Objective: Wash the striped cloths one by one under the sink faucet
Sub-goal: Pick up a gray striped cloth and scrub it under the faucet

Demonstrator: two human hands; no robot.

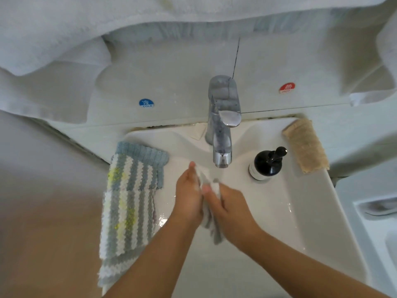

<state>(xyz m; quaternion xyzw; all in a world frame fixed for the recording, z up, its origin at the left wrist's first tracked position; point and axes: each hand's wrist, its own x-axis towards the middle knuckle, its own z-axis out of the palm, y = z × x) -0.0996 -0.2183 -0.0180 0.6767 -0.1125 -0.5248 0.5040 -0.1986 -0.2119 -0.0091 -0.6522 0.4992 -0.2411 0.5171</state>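
Head view: both hands [211,201] around striped cloth [212,229]

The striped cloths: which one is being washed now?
The cloth squeezed between both hands, under the faucet; the other striped cloths lie stacked on the sink's left rim.

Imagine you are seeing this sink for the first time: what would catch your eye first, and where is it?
First, the two hands, left hand and right hand, pressed together around a wet striped cloth just below the chrome faucet at the centre. Next, the stack of striped cloths draped over the sink's left rim. Then the black soap dispenser on the right.
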